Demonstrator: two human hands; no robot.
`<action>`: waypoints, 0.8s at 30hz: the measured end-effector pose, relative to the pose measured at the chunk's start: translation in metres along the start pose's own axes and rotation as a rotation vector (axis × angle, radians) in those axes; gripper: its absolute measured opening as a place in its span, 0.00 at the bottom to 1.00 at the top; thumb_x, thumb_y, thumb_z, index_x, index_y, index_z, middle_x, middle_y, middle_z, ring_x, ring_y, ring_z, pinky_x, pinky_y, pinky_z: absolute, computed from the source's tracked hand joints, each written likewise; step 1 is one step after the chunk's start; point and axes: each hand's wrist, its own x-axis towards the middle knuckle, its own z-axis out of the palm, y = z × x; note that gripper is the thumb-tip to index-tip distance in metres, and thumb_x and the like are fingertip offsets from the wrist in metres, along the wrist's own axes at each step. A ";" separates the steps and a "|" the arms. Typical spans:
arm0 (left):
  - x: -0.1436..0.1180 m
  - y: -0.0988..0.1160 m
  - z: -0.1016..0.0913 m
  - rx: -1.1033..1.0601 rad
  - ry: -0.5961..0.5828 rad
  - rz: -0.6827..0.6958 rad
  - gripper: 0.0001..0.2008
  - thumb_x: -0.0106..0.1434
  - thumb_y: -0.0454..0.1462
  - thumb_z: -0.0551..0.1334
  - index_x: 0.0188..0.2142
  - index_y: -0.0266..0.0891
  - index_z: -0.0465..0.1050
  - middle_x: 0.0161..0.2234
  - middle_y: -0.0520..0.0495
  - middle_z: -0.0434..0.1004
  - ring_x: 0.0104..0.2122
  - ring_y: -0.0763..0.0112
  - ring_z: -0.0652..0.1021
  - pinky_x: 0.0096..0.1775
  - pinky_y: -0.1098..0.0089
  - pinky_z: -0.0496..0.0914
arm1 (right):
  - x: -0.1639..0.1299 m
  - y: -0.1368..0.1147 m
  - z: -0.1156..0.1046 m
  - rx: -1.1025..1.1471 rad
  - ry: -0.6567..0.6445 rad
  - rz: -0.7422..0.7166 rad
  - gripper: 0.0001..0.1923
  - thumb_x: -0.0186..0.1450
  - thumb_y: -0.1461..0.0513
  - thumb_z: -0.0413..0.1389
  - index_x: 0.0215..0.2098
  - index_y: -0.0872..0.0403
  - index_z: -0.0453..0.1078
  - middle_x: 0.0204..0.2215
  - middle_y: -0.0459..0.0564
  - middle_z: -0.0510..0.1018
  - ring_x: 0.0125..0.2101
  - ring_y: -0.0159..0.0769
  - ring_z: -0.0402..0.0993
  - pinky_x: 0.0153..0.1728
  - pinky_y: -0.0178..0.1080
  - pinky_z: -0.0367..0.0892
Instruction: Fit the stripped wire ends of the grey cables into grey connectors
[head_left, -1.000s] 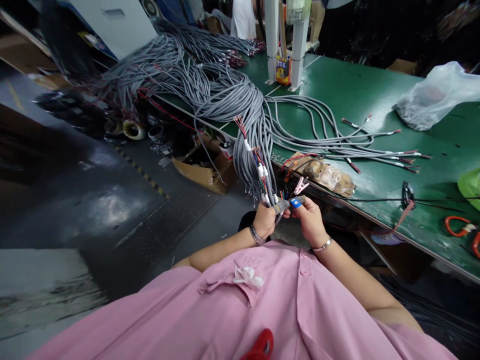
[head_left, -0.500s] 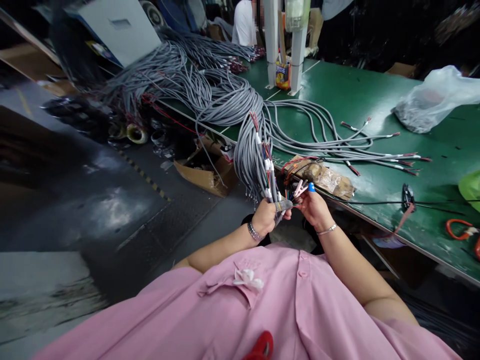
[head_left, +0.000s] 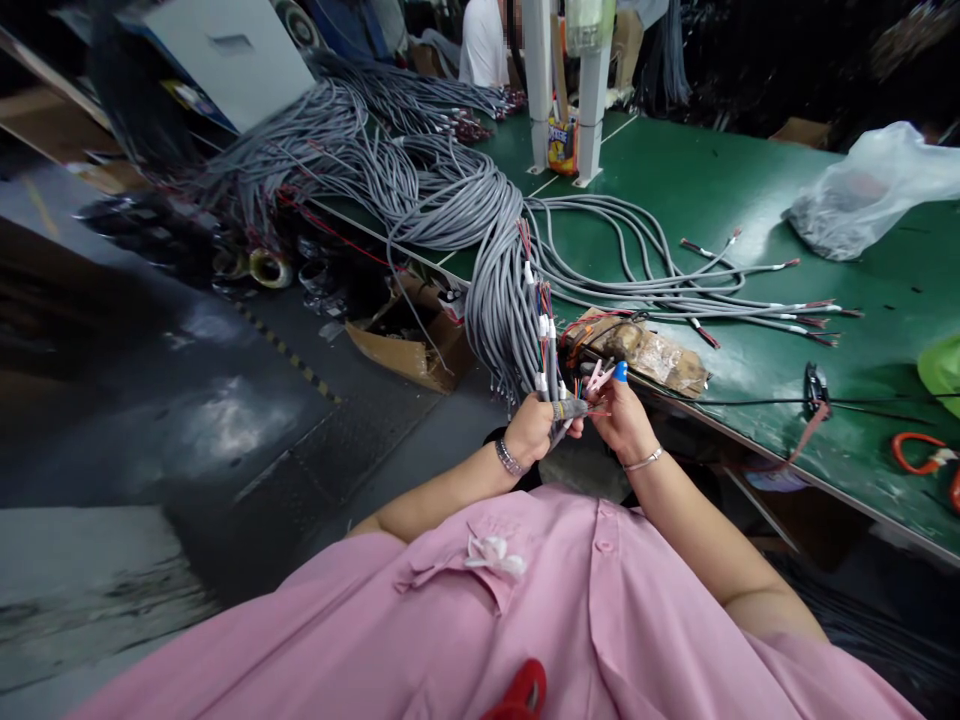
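Left hand (head_left: 531,428) clenched around the end of a gray cable (head_left: 568,410), gripping it just off the near edge of the green table (head_left: 720,190), at chest height above the pink shirt (head_left: 525,620)

Right hand (head_left: 619,416) closed in a pinch on the thin colored wires (head_left: 581,388) fanning out of that cable end, touching the left hand's thumb side; blue cap (head_left: 621,372) over one raised fingertip; pink clip-like piece (head_left: 598,377) sticking up between the fingers, exact grip on it hard to tell

Thick bundle of gray cables (head_left: 504,300) hanging over the table edge right beside the left hand, reaching back in a long heap (head_left: 360,160) across the far left of the table

Loose cables with red tips (head_left: 750,295) spread flat on the table to the right of the bundle, well apart from the hands

Brown taped block (head_left: 651,355) lying at the table edge just beyond the right hand

Clear plastic bag (head_left: 870,195) at the far right, orange-handled tool (head_left: 926,460) near the right edge, white post (head_left: 540,85) standing at the back

Open cardboard box (head_left: 409,340) on the floor below the bundle

Bracelet on each wrist
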 end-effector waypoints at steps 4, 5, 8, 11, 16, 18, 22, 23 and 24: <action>0.003 -0.003 0.000 0.013 0.010 -0.016 0.13 0.45 0.40 0.70 0.22 0.32 0.72 0.16 0.48 0.72 0.16 0.73 0.72 0.21 0.71 0.68 | 0.004 -0.001 0.005 0.121 0.047 0.043 0.20 0.57 0.46 0.61 0.28 0.55 0.70 0.22 0.45 0.75 0.20 0.28 0.66 0.23 0.34 0.64; 0.003 -0.004 -0.001 0.017 0.012 -0.018 0.13 0.45 0.40 0.70 0.22 0.32 0.71 0.17 0.48 0.72 0.16 0.73 0.72 0.21 0.71 0.68 | 0.004 0.000 0.005 0.124 0.053 0.037 0.19 0.57 0.46 0.61 0.28 0.55 0.70 0.22 0.45 0.75 0.20 0.29 0.67 0.22 0.34 0.63; 0.003 -0.005 -0.001 0.025 0.021 -0.008 0.12 0.46 0.40 0.70 0.22 0.32 0.71 0.17 0.47 0.72 0.16 0.73 0.72 0.22 0.71 0.68 | 0.005 0.002 0.003 0.134 0.037 0.041 0.19 0.57 0.47 0.61 0.29 0.54 0.70 0.22 0.45 0.76 0.20 0.29 0.67 0.23 0.34 0.64; 0.000 -0.005 -0.002 0.022 0.025 0.010 0.12 0.46 0.39 0.70 0.22 0.32 0.71 0.16 0.48 0.72 0.16 0.73 0.72 0.22 0.71 0.69 | 0.003 0.004 -0.002 0.150 0.002 0.079 0.21 0.58 0.43 0.58 0.30 0.53 0.70 0.24 0.45 0.76 0.22 0.30 0.69 0.25 0.35 0.66; -0.012 -0.007 -0.003 0.028 0.040 0.080 0.14 0.47 0.42 0.70 0.21 0.33 0.71 0.17 0.48 0.72 0.17 0.73 0.72 0.22 0.71 0.69 | -0.005 -0.001 -0.006 0.164 -0.087 0.162 0.25 0.58 0.40 0.54 0.32 0.53 0.70 0.28 0.48 0.78 0.24 0.32 0.70 0.27 0.36 0.68; -0.016 -0.009 -0.002 0.020 0.066 0.118 0.14 0.47 0.42 0.70 0.22 0.33 0.71 0.18 0.48 0.72 0.17 0.73 0.72 0.23 0.70 0.69 | -0.007 -0.003 -0.005 0.167 -0.103 0.170 0.22 0.59 0.42 0.55 0.32 0.53 0.71 0.29 0.47 0.78 0.25 0.31 0.71 0.27 0.36 0.68; -0.017 -0.011 0.002 -0.026 0.120 0.160 0.13 0.47 0.41 0.70 0.23 0.34 0.71 0.19 0.49 0.73 0.19 0.73 0.73 0.24 0.71 0.70 | -0.005 -0.005 -0.006 0.128 -0.073 0.087 0.14 0.60 0.51 0.60 0.31 0.53 0.71 0.28 0.45 0.78 0.25 0.28 0.70 0.26 0.33 0.67; -0.016 -0.012 0.004 -0.036 0.129 0.164 0.13 0.47 0.41 0.70 0.24 0.34 0.71 0.19 0.49 0.73 0.19 0.73 0.73 0.24 0.71 0.70 | -0.004 -0.004 -0.006 0.116 -0.072 0.067 0.13 0.60 0.51 0.61 0.31 0.53 0.71 0.28 0.45 0.78 0.25 0.28 0.70 0.26 0.33 0.66; -0.015 -0.012 0.005 -0.045 0.136 0.165 0.13 0.47 0.41 0.71 0.24 0.34 0.71 0.19 0.49 0.73 0.19 0.74 0.73 0.24 0.71 0.70 | -0.003 -0.004 -0.006 0.105 -0.075 0.056 0.14 0.60 0.51 0.60 0.31 0.53 0.71 0.29 0.46 0.78 0.24 0.28 0.70 0.25 0.33 0.66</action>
